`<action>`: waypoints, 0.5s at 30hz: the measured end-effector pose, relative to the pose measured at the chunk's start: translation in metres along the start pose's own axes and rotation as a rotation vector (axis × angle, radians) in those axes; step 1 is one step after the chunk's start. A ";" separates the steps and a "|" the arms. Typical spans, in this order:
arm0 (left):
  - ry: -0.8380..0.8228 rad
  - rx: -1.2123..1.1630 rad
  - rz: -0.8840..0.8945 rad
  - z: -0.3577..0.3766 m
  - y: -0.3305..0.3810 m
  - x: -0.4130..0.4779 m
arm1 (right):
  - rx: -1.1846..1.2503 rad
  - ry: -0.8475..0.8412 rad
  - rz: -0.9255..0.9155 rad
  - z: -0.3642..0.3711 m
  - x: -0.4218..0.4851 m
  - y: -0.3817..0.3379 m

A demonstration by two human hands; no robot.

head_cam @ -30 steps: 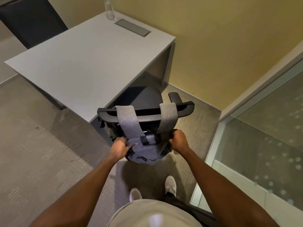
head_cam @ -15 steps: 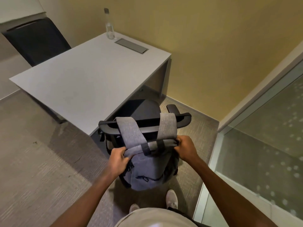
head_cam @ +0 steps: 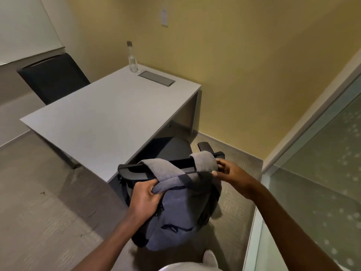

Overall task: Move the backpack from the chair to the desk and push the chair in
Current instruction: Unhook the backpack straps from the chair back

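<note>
The grey backpack (head_cam: pixel 173 216) is hung on the rear of the chair (head_cam: pixel 168 151), its two shoulder straps looped forward over the black top rail of the backrest while its body is suspended behind the rail, on the person's side. Its long axis is seen to run roughly downward from the rail toward the floor. The left strap is clenched in the left hand (head_cam: pixel 145 200), which is closed just below the rail; the right strap (head_cam: pixel 203 160) is pinched at its crest by the fingers of the right hand (head_cam: pixel 227 171), right at the rail's end. The straps must be lifted up and back over the rail before the bag can be freed, it is judged, and the desk (head_cam: pixel 101 122) lies ahead and to the left of both grips, so the left hand is the nearer one to it. The chair seat is tucked partly beneath the desk edge. A clear bottle (head_cam: pixel 132 59) is stood at the desk's far corner beside a recessed cable hatch (head_cam: pixel 156 78). No brand, label or legible writing can be made out anywhere.
</note>
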State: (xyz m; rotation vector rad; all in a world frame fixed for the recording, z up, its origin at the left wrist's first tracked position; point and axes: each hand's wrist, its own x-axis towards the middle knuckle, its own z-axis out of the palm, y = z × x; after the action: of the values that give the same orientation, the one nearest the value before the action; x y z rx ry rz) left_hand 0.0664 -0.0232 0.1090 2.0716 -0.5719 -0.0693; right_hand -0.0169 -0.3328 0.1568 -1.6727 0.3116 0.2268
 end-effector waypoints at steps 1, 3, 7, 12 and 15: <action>-0.008 0.002 0.005 0.001 0.002 0.003 | 0.112 0.070 0.014 -0.002 0.007 -0.002; -0.027 0.014 0.026 0.004 0.006 0.006 | 0.340 0.176 0.074 -0.002 0.026 -0.005; -0.057 0.057 0.060 0.010 0.013 0.009 | 0.510 0.399 0.179 0.003 0.066 -0.007; -0.066 0.073 0.063 0.015 0.014 0.021 | 0.607 0.686 0.162 -0.014 0.087 0.007; -0.071 0.054 0.057 0.023 0.016 0.023 | 0.617 0.844 0.122 -0.022 0.082 0.014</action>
State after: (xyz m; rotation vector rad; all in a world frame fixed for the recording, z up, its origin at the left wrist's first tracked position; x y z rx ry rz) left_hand 0.0752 -0.0579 0.1136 2.1108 -0.6825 -0.0948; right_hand 0.0546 -0.3618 0.1196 -1.0547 1.0043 -0.4699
